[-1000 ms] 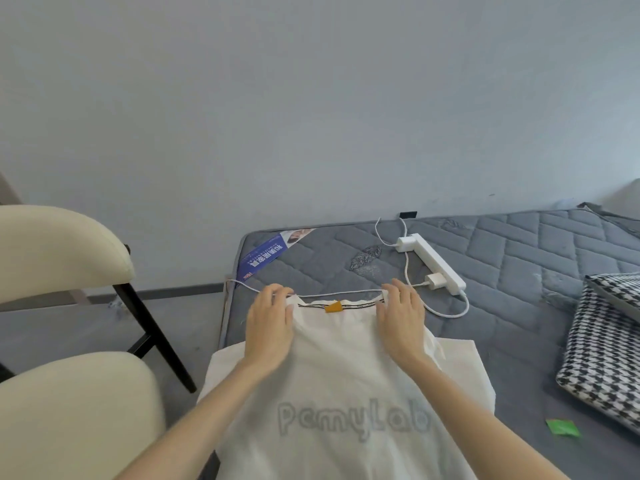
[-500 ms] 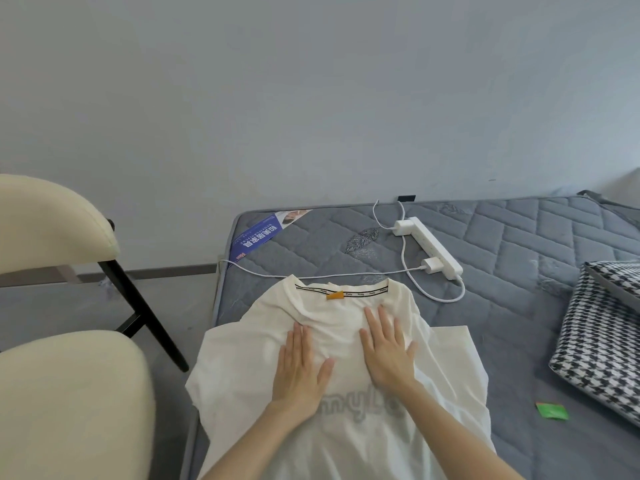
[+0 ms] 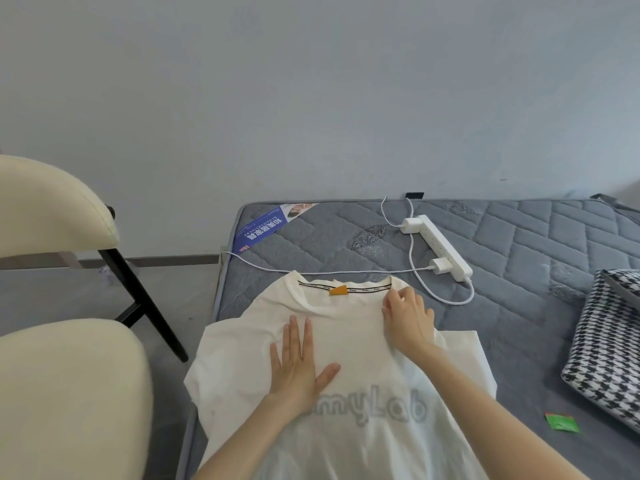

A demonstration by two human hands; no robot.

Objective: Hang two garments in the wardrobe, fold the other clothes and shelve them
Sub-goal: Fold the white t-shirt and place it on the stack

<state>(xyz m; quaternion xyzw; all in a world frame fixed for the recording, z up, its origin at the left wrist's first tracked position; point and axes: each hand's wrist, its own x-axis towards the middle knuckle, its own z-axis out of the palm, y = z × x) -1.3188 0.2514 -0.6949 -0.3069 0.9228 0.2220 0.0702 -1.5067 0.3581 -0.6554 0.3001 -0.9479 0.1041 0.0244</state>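
— What changes?
— The right hand (image 3: 408, 320) moves up the T-shirt (image 3: 349, 336) on the mattress (image 3: 519, 306), fingers pinching its shoulder.
— And the left hand (image 3: 299, 362)?
— Stays flat, fingers together. Folding looks about to start.

— What lies under the hands?
— A white T-shirt (image 3: 349, 337), spread flat and front up. The left hand (image 3: 298, 362) presses flat on its chest and covers the start of the grey lettering (image 3: 388, 410).
— And the collar?
— A black-taped neckline (image 3: 367, 289) with an orange tag (image 3: 338, 290), just left of the right hand (image 3: 408, 317), whose curled fingers pinch the fabric at the collar's end.
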